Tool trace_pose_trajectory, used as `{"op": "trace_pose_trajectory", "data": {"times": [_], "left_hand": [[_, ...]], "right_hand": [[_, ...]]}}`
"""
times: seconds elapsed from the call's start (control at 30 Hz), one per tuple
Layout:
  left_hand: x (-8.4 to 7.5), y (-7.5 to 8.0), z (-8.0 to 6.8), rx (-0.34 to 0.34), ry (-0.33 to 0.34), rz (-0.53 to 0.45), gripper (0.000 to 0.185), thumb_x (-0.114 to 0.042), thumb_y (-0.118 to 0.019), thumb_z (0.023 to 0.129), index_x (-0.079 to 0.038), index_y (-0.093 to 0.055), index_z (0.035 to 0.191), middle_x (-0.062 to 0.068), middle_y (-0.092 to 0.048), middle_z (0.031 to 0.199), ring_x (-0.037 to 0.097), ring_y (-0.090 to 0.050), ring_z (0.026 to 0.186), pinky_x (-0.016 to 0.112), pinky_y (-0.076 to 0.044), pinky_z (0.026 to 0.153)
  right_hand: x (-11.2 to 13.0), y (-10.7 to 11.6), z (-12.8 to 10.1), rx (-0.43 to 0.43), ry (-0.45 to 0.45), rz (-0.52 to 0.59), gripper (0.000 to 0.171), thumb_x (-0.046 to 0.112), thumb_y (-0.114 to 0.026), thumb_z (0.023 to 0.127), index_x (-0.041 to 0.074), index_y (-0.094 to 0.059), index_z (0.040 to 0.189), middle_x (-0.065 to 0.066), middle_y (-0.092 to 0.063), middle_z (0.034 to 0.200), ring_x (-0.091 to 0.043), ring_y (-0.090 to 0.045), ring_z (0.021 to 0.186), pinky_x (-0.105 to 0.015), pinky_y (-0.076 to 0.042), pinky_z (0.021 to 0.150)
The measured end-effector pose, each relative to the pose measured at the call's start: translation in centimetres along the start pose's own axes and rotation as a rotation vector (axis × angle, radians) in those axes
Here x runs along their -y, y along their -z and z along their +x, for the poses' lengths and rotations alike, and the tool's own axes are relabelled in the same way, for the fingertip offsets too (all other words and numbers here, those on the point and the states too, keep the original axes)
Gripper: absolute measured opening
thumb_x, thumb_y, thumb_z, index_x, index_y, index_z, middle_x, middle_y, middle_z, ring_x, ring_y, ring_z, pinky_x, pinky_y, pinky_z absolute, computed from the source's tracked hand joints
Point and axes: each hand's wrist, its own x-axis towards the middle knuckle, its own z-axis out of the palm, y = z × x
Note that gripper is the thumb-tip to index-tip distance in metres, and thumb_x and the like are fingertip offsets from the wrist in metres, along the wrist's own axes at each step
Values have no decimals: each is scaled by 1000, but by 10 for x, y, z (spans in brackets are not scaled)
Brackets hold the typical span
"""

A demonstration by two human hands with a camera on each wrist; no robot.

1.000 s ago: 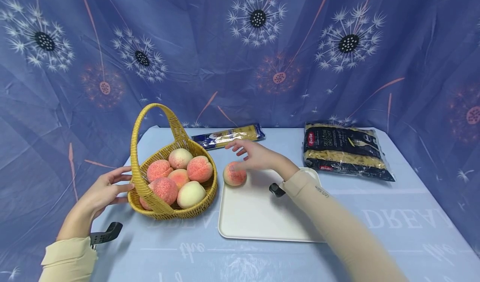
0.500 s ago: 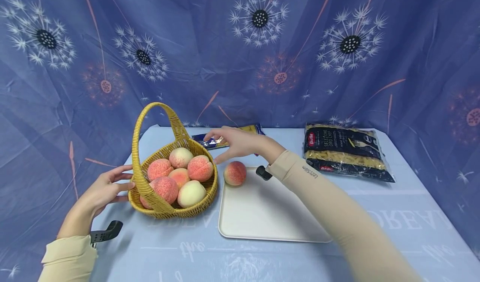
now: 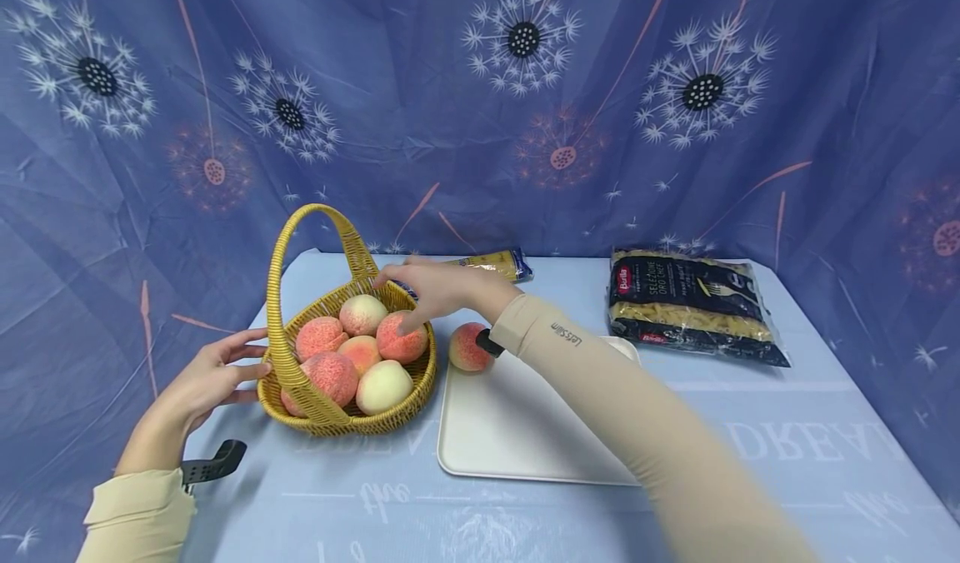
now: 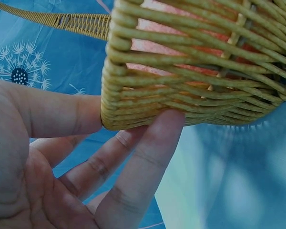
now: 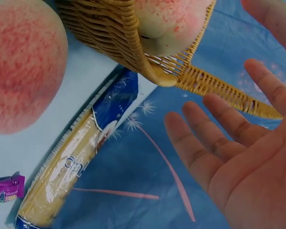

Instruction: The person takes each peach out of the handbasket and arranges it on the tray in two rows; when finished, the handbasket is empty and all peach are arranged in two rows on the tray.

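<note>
Both hands are at the wicker basket (image 3: pixel 341 355). Left hand (image 3: pixel 198 392) lies open against the basket's outer left wall, its straight fingers (image 4: pixel 148 157) and thumb pressing the weave without curling round anything. Right hand (image 3: pixel 431 288) hovers over the basket's far right rim with fingers (image 5: pixel 214 143) spread and relaxed, holding nothing; one fingertip seems to hang just above the nearest peach (image 3: pixel 401 338) in the basket, though contact cannot be told.

Largest to smallest: a blue tablecloth (image 3: pixel 525 513) covers the table before a blue dandelion-print backdrop (image 3: pixel 480 88). A white tray (image 3: pixel 517 438) lies just right of the basket. A dark bag of short pasta (image 3: pixel 690 305) sits well to the right, near the far edge. The basket, handle upright, holds five peaches. A packet of spaghetti (image 3: pixel 498 263) lies behind the right hand, at the table's far edge. One single peach (image 3: pixel 467 348) rests on the tray's far left corner, just beside the basket.
</note>
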Motion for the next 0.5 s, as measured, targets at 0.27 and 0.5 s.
{"op": "trace_pose_trajectory", "data": {"times": [0.27, 0.5], "left_hand": [[-1, 0, 0, 0, 4, 7, 76, -13, -63, 108, 0, -20, 169, 40, -33, 162, -9, -60, 103, 39, -68, 88], [-1, 0, 0, -2, 2, 2, 76, -12, -63, 108, 1, -20, 169, 40, -33, 162, -10, -60, 102, 39, -68, 88]], "right_hand": [[0, -4, 16, 26, -47, 1, 74, 31, -82, 97, 25, -45, 160, -13, -39, 167, -26, -43, 151, -45, -48, 118], [3, -10, 22, 92, -75, -24, 70, 26, -83, 95, 24, -50, 157, -11, -44, 162, -22, -49, 140, -38, -50, 109]]}}
